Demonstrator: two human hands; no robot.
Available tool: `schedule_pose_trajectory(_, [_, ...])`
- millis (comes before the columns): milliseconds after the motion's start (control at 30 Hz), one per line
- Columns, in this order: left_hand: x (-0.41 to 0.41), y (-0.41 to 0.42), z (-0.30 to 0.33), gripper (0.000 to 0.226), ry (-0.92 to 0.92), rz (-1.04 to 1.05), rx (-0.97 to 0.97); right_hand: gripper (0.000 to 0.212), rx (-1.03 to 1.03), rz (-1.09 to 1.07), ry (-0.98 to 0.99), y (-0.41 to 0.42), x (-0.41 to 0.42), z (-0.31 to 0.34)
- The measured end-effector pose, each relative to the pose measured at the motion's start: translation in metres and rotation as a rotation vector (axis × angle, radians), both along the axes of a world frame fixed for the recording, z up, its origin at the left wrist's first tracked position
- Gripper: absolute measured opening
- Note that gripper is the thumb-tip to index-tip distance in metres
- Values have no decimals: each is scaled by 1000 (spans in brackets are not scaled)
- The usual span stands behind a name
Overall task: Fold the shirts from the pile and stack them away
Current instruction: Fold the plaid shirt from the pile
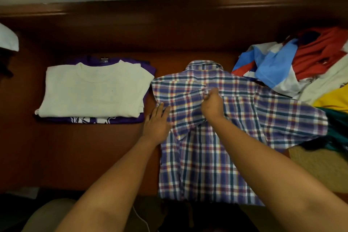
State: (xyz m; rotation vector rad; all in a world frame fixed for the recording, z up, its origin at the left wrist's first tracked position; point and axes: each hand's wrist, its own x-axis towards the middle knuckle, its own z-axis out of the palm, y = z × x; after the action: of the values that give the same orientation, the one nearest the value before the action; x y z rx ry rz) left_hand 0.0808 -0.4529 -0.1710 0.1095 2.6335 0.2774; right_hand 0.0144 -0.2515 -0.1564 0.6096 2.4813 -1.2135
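— Now, head view: where's the shirt?
— Plaid shirt (203,156) lies flat, centre frame, collar toward the top, on the brown table (84,156). Left sleeve folded inward.
— Hands?
— Left hand (157,124), fingers straight, presses the shirt's left edge. Right hand (212,103) pinches the folded sleeve's cuff at mid-chest.
— Rest?
— Folded white shirt (94,88) on a purple shirt (120,119), centre left. Unfolded pile (305,66), upper right, touching the plaid sleeve.

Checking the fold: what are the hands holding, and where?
The right hand pinches the plaid shirt by its folded-in sleeve edge; the left hand lies flat on it.
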Motion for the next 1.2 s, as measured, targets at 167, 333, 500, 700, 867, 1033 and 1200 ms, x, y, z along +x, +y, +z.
schedule_pose_trajectory(167, [-5, 0, 4, 68, -69, -27, -22, 21, 58, 62, 10, 6, -15, 9])
schedule_pose_trajectory(333, [-9, 10, 14, 64, -72, -60, -88, 12, 83, 67, -83, 22, 8, 4])
schedule_pose_trajectory(500, [-8, 33, 34, 55, -33, -134, 2, 10, 55, -26, -37, 43, 52, 26])
schedule_pose_trajectory(700, [-13, 104, 68, 48, -27, -377, 167, 14, 106, -241, 39, 103, 117, 65])
schedule_pose_trajectory(867, [-18, 188, 87, 46, 72, -490, 240, 14, 138, -526, 116, 166, 152, 82])
schedule_pose_trajectory(1033, [-40, 274, 96, 45, 75, -627, 286, 16, 110, -635, 73, 229, 152, 70])
schedule_pose_trajectory(1200, [-70, 355, 85, 38, 31, -695, 255, 30, -32, -644, -124, 268, 135, 37])
